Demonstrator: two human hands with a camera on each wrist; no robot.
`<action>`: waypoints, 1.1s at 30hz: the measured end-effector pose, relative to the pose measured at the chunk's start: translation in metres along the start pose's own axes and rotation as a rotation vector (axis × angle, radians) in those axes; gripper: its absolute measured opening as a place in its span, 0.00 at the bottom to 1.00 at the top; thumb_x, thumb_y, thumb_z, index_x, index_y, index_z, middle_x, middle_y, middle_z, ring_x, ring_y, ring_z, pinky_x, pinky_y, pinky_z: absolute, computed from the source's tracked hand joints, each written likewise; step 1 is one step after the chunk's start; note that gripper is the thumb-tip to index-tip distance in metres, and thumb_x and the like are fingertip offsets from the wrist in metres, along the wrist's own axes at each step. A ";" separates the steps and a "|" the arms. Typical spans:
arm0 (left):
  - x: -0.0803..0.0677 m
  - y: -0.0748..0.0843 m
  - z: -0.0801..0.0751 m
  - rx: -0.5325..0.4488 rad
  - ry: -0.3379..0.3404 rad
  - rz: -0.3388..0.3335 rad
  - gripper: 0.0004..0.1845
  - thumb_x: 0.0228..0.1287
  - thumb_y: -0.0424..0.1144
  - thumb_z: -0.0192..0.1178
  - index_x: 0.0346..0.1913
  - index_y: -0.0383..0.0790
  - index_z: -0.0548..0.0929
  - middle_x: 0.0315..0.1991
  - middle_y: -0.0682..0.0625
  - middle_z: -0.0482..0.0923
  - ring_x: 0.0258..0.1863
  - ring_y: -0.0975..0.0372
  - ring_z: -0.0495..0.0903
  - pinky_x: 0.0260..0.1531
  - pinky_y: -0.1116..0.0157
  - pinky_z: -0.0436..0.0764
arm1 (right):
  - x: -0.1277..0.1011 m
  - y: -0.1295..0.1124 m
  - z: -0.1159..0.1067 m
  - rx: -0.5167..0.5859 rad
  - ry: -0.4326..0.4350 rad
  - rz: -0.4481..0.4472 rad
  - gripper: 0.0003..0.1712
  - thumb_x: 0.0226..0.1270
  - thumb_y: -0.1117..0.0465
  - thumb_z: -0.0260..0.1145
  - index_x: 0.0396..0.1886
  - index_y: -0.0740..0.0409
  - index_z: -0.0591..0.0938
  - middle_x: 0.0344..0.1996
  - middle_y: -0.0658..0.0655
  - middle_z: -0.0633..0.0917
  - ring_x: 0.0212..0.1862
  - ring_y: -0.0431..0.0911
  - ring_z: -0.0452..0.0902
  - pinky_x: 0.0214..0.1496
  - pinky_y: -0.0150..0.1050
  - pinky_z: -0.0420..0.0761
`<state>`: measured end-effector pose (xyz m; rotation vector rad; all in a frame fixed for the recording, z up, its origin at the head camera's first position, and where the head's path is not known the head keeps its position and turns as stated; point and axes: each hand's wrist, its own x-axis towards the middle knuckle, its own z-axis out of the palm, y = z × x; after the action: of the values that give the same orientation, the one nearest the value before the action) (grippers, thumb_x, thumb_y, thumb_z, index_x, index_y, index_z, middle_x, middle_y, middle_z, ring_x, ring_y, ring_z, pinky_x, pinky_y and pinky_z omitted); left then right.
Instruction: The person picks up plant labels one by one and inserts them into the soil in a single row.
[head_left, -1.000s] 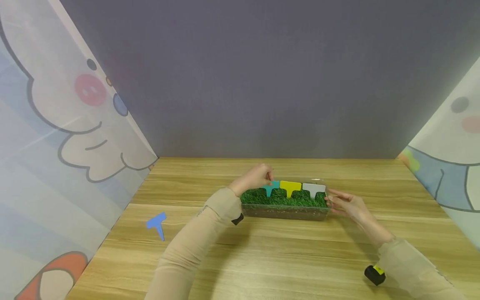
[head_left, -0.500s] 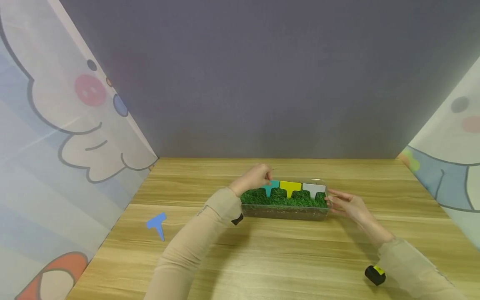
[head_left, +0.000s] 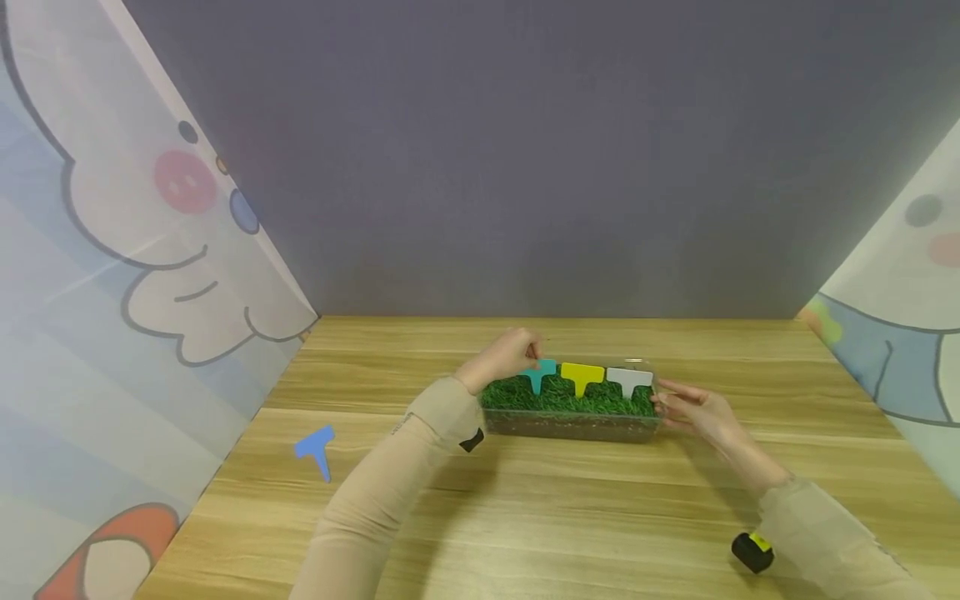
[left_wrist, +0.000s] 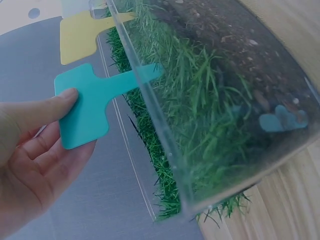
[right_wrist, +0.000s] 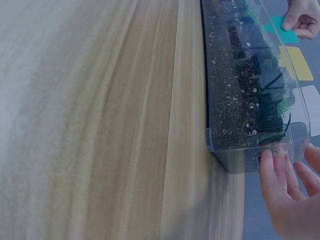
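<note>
A clear plastic box (head_left: 570,427) of soil and green grass stands mid-table. Three T-shaped tags stand in the grass: teal (head_left: 542,373), yellow (head_left: 582,376) and pale grey (head_left: 628,380). My left hand (head_left: 525,356) pinches the teal tag's head at the box's left end. In the left wrist view the thumb lies on the teal tag (left_wrist: 82,107), whose stem goes into the grass behind the box wall (left_wrist: 165,135). My right hand (head_left: 686,406) rests with straight fingers (right_wrist: 274,180) against the right end of the box (right_wrist: 235,160).
A blue T-shaped tag (head_left: 315,448) lies flat on the wooden table (head_left: 570,517) at the left. A small black and yellow object (head_left: 752,552) sits by my right forearm. Cartoon-printed screens close the left and right sides, and a grey wall closes the back.
</note>
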<state>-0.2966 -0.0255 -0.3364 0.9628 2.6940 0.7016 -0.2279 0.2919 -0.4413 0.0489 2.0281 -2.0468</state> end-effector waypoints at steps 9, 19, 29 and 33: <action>0.000 0.002 0.001 0.010 0.015 0.006 0.02 0.55 0.32 0.60 0.32 0.38 0.80 0.32 0.50 0.78 0.29 0.65 0.76 0.30 0.75 0.75 | 0.001 0.002 -0.002 -0.019 -0.035 -0.033 0.38 0.44 0.44 0.69 0.58 0.46 0.70 0.38 0.42 0.82 0.40 0.39 0.79 0.44 0.36 0.77; 0.001 0.000 0.004 0.051 0.015 -0.002 0.10 0.55 0.33 0.61 0.41 0.39 0.81 0.39 0.49 0.79 0.38 0.62 0.76 0.36 0.73 0.75 | 0.008 0.008 -0.004 0.001 0.002 0.001 0.48 0.40 0.42 0.70 0.63 0.52 0.65 0.37 0.41 0.82 0.40 0.38 0.79 0.44 0.37 0.77; -0.002 -0.001 0.000 0.019 -0.003 0.003 0.15 0.59 0.41 0.58 0.46 0.38 0.79 0.41 0.49 0.79 0.38 0.63 0.77 0.36 0.72 0.76 | 0.008 0.008 -0.005 0.009 0.003 0.002 0.47 0.42 0.43 0.70 0.62 0.52 0.65 0.36 0.41 0.83 0.40 0.37 0.79 0.44 0.36 0.77; -0.005 -0.001 -0.004 0.010 0.005 -0.012 0.16 0.61 0.43 0.55 0.49 0.40 0.77 0.43 0.49 0.78 0.40 0.63 0.76 0.37 0.71 0.75 | 0.007 0.007 -0.005 0.009 0.005 0.006 0.48 0.40 0.43 0.71 0.63 0.53 0.64 0.36 0.41 0.83 0.40 0.37 0.79 0.44 0.36 0.77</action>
<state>-0.2946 -0.0315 -0.3334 0.9482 2.7073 0.6897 -0.2338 0.2955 -0.4495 0.0611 2.0197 -2.0540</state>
